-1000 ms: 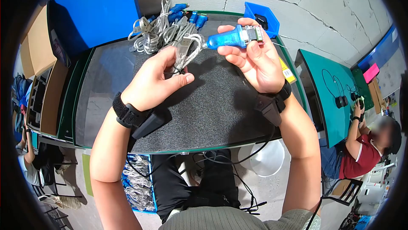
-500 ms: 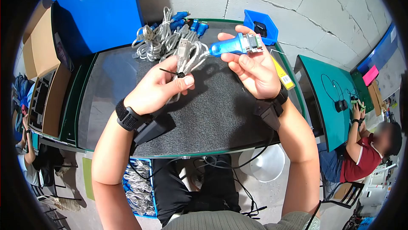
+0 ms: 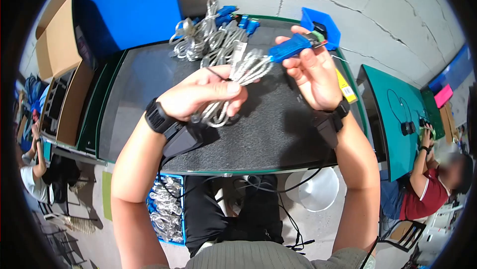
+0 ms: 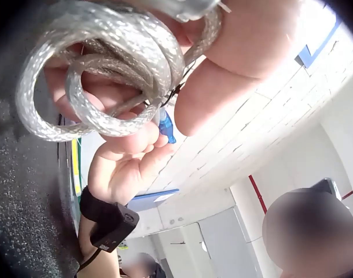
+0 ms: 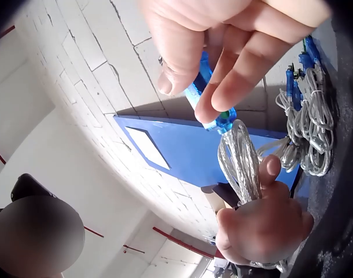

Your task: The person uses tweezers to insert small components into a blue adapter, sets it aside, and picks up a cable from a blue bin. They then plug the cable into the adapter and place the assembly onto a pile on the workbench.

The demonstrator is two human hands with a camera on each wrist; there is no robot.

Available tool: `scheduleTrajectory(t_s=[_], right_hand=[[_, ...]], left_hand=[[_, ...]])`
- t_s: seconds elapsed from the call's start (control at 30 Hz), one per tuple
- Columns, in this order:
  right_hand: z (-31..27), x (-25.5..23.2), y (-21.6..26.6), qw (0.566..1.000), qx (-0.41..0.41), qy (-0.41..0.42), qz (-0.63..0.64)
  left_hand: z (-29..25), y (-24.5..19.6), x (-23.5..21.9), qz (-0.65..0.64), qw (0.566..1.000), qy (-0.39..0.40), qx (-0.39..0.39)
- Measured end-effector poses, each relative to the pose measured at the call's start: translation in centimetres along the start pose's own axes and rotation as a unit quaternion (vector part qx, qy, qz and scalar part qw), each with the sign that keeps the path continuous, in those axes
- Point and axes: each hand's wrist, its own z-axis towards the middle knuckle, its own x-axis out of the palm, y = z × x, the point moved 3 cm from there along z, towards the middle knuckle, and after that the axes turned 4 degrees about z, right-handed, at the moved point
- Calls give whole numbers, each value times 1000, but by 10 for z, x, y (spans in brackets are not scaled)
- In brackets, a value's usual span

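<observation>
A translucent blue adapter plug point(image 3: 289, 48) with a metal end and a green block at its tip is pinched between thumb and fingers of my right hand point(image 3: 318, 77). From its back runs a clear, braided-looking cable point(image 3: 253, 70), folded into a bundle. My left hand point(image 3: 203, 92) grips that bundle round its middle, thumb across it, near a black tie. Loops of the cable point(image 4: 43, 110) hang out below the left palm in the left wrist view. A USB plug point(image 3: 238, 54) pokes up beside the bundle. In the right wrist view, fingers partly cover the adapter plug point(image 5: 225, 120).
Several similar bundled cables point(image 3: 198, 35) with blue plugs lie at the back of the dark mat point(image 3: 278, 135). A blue bin point(image 3: 334, 35) and a yellow packet point(image 3: 347, 87) are at the back right. An open cardboard box point(image 3: 62, 45) stands left. Below is a crate of cables point(image 3: 166, 214).
The left hand has turned, its thumb now lying across the bundle and loops showing below. The adapter plug has tilted, its metal end higher. The head view has shifted, moving the scene rightward.
</observation>
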Motion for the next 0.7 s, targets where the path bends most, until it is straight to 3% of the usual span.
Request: scheduleTrajectory(t_s=[0.33,0.7], right_hand=[[1,-1,0,1000,17,-3,-7],[0,2,1,999,27,4,-20]], left_hand=[[1,6,-6,-149,988,36,-20],[3,3,-6,-77,997,-24,-14]])
